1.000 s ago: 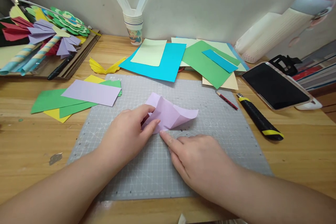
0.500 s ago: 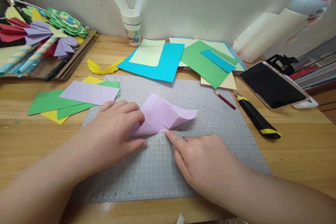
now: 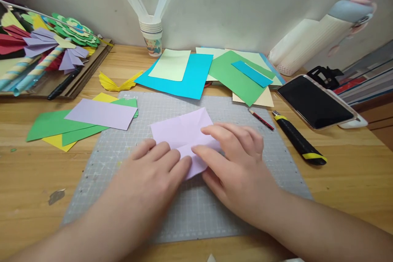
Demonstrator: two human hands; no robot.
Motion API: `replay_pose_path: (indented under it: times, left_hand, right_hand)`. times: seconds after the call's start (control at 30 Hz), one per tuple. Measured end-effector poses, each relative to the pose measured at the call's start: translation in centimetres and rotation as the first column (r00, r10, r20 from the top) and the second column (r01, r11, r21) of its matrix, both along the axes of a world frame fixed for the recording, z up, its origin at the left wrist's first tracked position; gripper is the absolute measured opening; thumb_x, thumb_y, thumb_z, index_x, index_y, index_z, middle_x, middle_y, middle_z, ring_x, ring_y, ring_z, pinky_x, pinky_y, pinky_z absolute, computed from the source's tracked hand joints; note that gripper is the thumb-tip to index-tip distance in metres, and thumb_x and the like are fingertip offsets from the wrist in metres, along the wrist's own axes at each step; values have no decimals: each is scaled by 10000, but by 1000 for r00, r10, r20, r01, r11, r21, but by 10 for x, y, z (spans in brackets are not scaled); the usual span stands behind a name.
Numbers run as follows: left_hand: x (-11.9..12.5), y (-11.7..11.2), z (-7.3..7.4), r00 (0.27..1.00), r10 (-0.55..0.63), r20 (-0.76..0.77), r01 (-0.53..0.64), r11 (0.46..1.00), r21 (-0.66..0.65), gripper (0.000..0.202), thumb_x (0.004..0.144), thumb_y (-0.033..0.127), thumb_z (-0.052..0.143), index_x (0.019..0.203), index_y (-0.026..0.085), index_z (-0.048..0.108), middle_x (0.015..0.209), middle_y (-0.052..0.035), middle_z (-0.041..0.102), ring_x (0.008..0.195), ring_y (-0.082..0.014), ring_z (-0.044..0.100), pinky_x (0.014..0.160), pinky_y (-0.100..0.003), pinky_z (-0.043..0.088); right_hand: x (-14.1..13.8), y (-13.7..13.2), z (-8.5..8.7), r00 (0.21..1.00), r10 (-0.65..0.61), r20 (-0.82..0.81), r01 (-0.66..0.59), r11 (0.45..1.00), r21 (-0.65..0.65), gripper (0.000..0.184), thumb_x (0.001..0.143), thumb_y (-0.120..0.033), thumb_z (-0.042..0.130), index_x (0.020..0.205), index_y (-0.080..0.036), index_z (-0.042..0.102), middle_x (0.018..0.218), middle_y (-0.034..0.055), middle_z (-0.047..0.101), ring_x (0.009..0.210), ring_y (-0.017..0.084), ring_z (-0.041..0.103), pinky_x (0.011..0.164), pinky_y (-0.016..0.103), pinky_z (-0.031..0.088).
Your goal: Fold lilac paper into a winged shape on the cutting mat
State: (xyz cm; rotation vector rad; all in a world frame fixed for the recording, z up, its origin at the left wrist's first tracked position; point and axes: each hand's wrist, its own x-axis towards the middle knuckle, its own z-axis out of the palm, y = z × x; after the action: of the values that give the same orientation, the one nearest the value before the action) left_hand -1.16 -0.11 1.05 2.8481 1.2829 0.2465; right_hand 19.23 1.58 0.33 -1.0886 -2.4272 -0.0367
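Note:
A lilac sheet of paper with fold creases lies flat on the grey cutting mat. My left hand rests on its near left part, fingers stretched out and pressing down. My right hand lies over its right side, fingers spread flat on the paper. The near right corner of the sheet is hidden under my hands.
Green, yellow and lilac sheets lie left of the mat. Blue and green sheets lie behind it. A pencil, a utility knife and a phone are to the right. A paper cup stands by the wall.
The raised, curled lilac paper has been laid flat on the mat. My right hand moved up onto it, and my left hand shifted right to press the near edge.

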Motion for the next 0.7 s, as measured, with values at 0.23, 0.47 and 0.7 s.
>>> replay_pose_path:
  times: [0.23, 0.47, 0.7]
  left_hand:
    - [-11, 8, -5, 994, 111, 1, -110, 992, 68, 446, 759, -5, 403, 1112, 197, 585, 1111, -61, 688, 1066, -269, 587, 974, -497, 288]
    - [-7, 7, -4, 995, 48, 83, -52, 997, 52, 171, 846, 118, 503, 768, 211, 624, 856, 7, 715, 995, -225, 623, 1057, -452, 257]
    - [1, 0, -5, 989, 37, 143, -28, 998, -61, 76, 768, 141, 577, 754, 207, 613, 836, 14, 688, 901, -202, 628, 1086, -441, 248]
  right_hand:
    - [6, 15, -1, 999, 44, 21, -37, 969, -243, 204, 811, -10, 507, 815, -180, 619, 1012, 28, 670, 919, 184, 601, 923, 417, 265]
    - [6, 13, -6, 994, 65, 87, -34, 945, -326, 273, 706, 7, 554, 895, -160, 657, 988, 54, 681, 922, 221, 618, 897, 422, 277]
    - [9, 13, -8, 989, 120, 87, -88, 947, -308, 297, 725, -6, 606, 919, -193, 730, 982, 59, 707, 906, 220, 645, 934, 440, 272]
